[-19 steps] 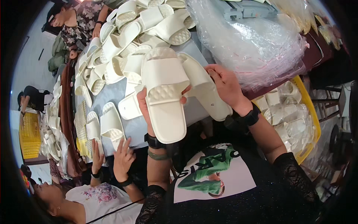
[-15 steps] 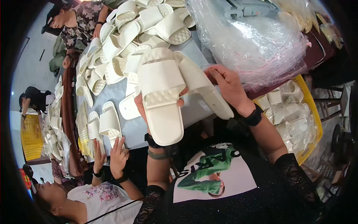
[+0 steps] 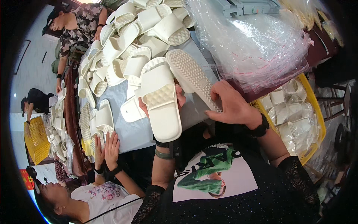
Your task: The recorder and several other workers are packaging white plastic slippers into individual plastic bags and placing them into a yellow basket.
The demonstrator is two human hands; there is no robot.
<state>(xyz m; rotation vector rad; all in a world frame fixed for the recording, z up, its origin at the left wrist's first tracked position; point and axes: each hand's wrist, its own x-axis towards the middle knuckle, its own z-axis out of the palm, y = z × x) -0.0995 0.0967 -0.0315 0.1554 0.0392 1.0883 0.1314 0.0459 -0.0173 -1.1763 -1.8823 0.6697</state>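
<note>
My left hand (image 3: 180, 97) is closed around a cream slide slipper (image 3: 161, 112), its fingers showing beside the strap. The slipper's upper side faces up, with a quilted-looking footbed. A second cream slipper (image 3: 194, 76) is tilted against its right side, patterned sole toward me. At that slipper's heel, my right hand (image 3: 236, 104) grips it between thumb and fingers. Beneath and beyond, a large heap of matching slippers (image 3: 123, 44) covers the left and far part of the grey tabletop (image 3: 140, 137).
Clear plastic bags (image 3: 257, 48) lie piled at the far right. A yellow crate (image 3: 319, 112) of bagged slippers stands at my right. On my left, a co-worker's hands (image 3: 108, 149) touch a pair of slippers (image 3: 102, 119). Further people stand around another slipper pile.
The second slipper has turned from upper side to sole, and my right hand has moved down onto its heel. The co-worker's hands have pushed their two slippers together.
</note>
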